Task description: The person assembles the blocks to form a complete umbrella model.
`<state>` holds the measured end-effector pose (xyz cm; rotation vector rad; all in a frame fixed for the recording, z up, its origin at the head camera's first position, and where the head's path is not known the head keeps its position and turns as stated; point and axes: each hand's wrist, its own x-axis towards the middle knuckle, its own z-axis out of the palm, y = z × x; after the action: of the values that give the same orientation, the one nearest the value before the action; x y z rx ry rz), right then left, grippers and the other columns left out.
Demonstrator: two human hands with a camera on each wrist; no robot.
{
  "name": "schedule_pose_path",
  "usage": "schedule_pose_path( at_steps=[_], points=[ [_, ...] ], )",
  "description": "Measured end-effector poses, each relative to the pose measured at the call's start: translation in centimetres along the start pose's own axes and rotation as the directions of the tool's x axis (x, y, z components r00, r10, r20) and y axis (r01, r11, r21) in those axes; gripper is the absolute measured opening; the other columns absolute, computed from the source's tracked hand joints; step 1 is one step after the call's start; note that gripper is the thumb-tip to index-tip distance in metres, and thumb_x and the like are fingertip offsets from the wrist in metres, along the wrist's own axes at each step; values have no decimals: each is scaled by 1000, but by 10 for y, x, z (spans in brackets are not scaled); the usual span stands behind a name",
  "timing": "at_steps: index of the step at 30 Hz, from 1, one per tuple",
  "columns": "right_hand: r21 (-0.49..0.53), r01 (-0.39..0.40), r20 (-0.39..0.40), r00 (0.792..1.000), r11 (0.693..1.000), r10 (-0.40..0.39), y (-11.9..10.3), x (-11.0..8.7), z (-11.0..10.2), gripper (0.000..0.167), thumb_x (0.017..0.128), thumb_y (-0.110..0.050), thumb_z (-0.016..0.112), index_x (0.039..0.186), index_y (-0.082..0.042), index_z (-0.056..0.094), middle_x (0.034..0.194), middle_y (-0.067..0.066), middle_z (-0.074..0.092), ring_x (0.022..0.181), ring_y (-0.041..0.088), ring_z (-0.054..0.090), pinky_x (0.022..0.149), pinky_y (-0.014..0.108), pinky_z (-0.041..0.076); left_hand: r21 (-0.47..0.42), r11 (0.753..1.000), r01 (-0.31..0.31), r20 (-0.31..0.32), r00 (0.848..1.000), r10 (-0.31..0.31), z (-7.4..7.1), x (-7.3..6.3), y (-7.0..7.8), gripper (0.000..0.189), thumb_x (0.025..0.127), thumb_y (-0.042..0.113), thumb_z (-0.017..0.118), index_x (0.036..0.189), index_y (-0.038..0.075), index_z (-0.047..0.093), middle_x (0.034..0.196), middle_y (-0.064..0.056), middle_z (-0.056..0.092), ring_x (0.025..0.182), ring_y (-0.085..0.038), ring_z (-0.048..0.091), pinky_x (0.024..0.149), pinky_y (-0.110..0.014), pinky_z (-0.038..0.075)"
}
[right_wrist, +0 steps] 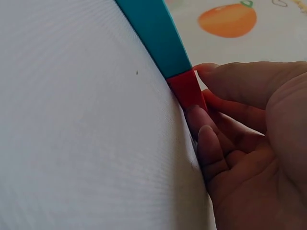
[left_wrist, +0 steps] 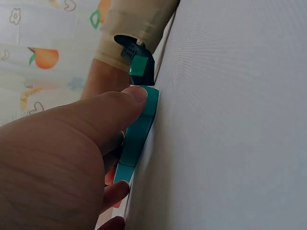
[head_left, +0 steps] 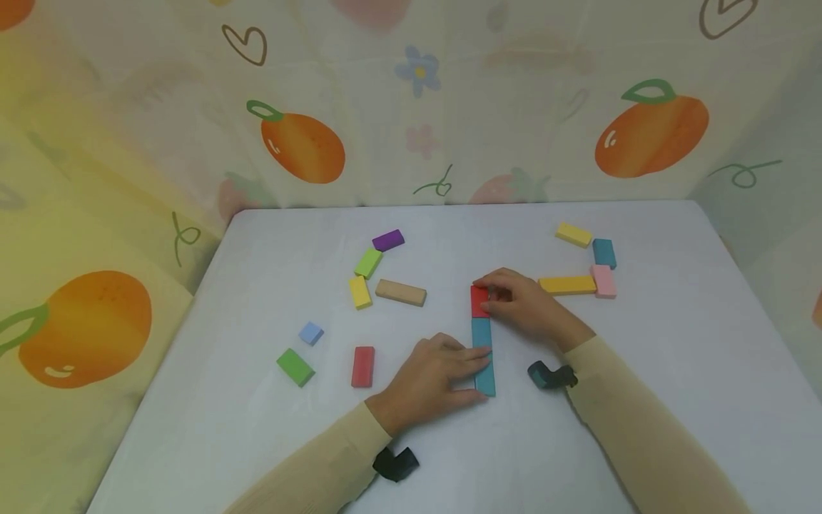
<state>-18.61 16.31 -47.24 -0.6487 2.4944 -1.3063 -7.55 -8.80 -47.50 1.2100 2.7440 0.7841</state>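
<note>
Plainly, the red block (head_left: 479, 302) sits in the right grip (head_left: 523, 305).

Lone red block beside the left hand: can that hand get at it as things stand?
Probably yes: the lone red block lies just left of the left hand, with nothing visible between them. That hand would likely need to release the blue strip first.

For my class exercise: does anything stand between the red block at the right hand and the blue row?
Nothing visible does: the red block, pinched by the right hand, meets the blue row end to end.
</note>
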Motion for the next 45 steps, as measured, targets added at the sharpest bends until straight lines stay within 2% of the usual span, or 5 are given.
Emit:
schedule_pose_path(
  at_steps=[5,21,31,45],
  points=[
    [7,-24,2,1000,1000,24,0,-2,1,40,104,-13,77,143,-14,71,125,1,65,107,24,59,95,42,52,10,1000,1,7,1000,-1,0,0,0,56,99,47,82,148,22,70,152,15,61,128,-14,57,95,-33,48],
    [19,-21,2,1000,1000,21,-1,-3,4,42,105,-13,75,146,-14,70,131,2,64,111,25,57,97,43,52,18,1000,-11,-6,1000,11,1,1,-1,57,99,48,82,148,22,70,152,15,61,126,-14,58,93,-32,48],
    [40,-51,-5,999,998,51,2,-4,5,42,105,-13,74,147,-17,70,129,1,63,113,25,57,97,42,53,16,1000,-12,-4,1000,12,3,1,-2,58,99,48,82,149,23,70,152,15,60,127,-14,58,93,-33,48],
    [47,-33,-7,999,998,34,6,-4,6,42,105,-10,73,147,-17,70,131,2,63,113,25,57,98,41,53,15,1000,-8,0,1000,8,2,1,-1,57,98,48,82,148,22,70,152,15,61,127,-15,58,94,-34,49]
  ],
)
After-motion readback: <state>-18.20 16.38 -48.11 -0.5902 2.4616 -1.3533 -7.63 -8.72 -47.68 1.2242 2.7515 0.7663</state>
